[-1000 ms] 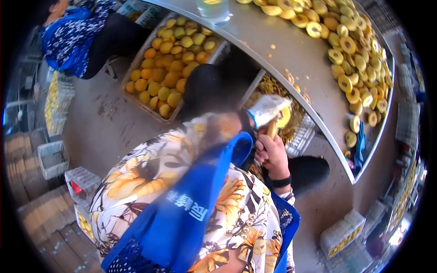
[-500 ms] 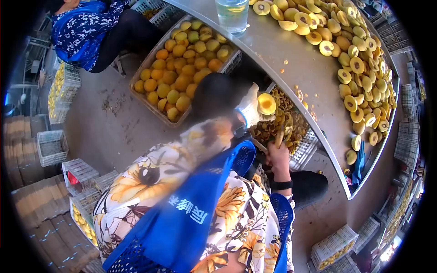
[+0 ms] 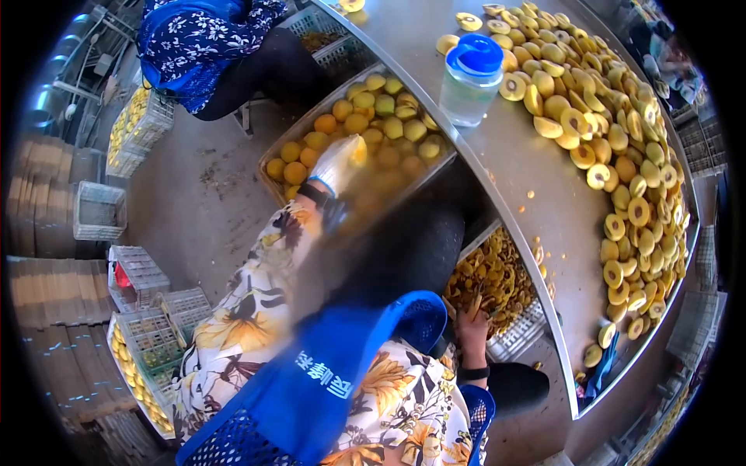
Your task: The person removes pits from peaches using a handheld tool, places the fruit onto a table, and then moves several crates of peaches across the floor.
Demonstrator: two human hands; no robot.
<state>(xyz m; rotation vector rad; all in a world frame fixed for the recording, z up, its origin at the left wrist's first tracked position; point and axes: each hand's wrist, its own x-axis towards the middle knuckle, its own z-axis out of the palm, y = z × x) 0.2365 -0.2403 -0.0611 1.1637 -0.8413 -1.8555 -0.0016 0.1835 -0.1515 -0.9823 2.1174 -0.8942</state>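
My left hand (image 3: 342,161), in a white glove with yellow-stained fingertips, reaches into a crate (image 3: 264,166) of whole yellow peaches (image 3: 356,123). The fingertips are down among the fruit, and whether they grip a peach cannot be made out. Lower right, my bare right hand (image 3: 472,330) is closed around a slim tan-handled tool (image 3: 475,303), whose working end is not clear. That hand is just above the near side of a white crate (image 3: 519,332) filled with peach peelings and scraps (image 3: 497,272).
A metal table (image 3: 517,159) curves along the right, bearing a heap of halved peaches (image 3: 637,186), a blue-lidded water bottle (image 3: 471,81) and a blue cloth (image 3: 602,371). Another person (image 3: 206,46) sits at upper left. Crates (image 3: 101,211) and stacked cardboard (image 3: 58,295) stand at left.
My left hand has moved left from the scrap crate to the whole peaches; the peach half it held is gone from it. My right hand stays by the scraps. The view has shifted.
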